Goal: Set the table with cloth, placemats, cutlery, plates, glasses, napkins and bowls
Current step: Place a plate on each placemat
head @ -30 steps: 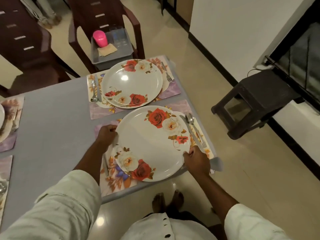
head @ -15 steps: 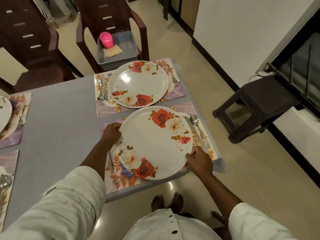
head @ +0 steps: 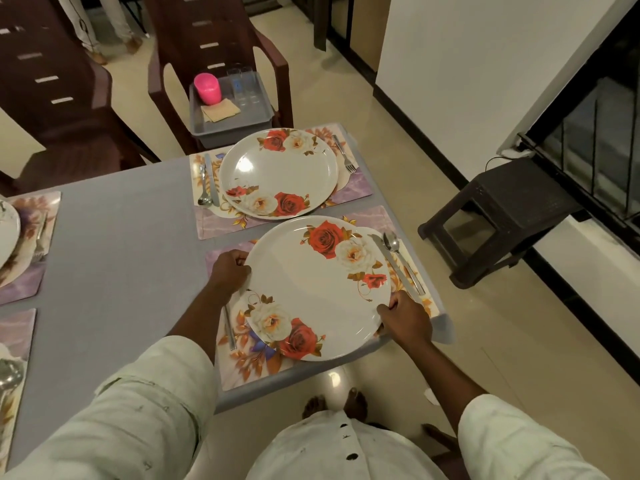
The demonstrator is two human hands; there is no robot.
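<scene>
Both hands, left hand, right hand, gripping rose-patterned plate (no legible writing)

Glossy cream tiled floor, white wall, dark brown chairs, black stool.

Person: pale off-white long-sleeve shirt, small dark marks on fabric, dark buttons down front. Sleeves rolled to approx. elbow, forearms bare. Left hand, right hand bare. Barefoot.

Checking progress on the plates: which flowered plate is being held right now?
The near plate, gripped at its rim by both hands; the far plate lies untouched.
</scene>
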